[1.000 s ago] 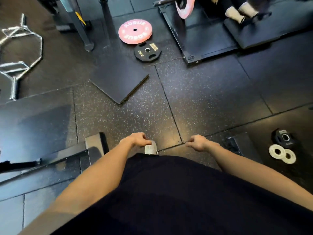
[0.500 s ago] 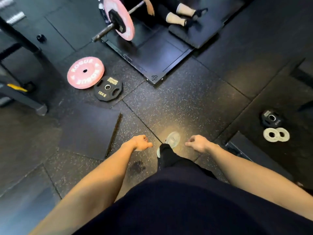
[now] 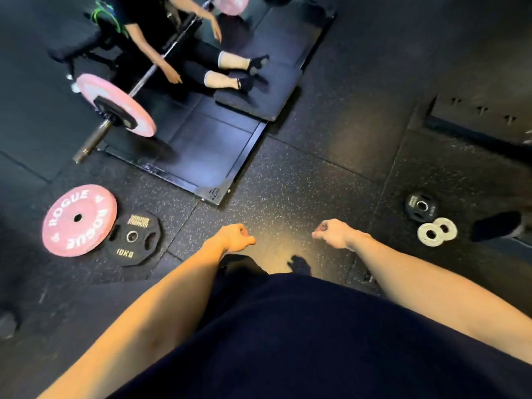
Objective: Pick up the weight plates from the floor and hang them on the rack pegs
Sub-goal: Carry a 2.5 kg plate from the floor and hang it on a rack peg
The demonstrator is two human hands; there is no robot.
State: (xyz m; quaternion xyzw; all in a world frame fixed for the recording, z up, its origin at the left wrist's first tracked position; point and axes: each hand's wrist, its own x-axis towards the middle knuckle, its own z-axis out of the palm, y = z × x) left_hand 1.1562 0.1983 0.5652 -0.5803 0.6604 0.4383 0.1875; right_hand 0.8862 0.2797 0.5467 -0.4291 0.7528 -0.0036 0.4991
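A pink Rogue plate lies flat on the rubber floor at the left, its edge resting on a black 10 kg plate beside it. At the right lie a small black plate and two small silver plates. My left hand and my right hand hang in front of me over bare floor, fingers loosely curled, holding nothing. Both hands are well apart from every plate. No rack pegs are visible.
A person sits on a black platform at the top, with a barbell carrying a pink plate across their legs. A dark foot stands at the right edge. A black perforated base sits at the upper right.
My view has swung to the right and forward: the pink and black plates slid to the lower left, the seated person came more into view. My hands stay loosely curled and hold nothing.
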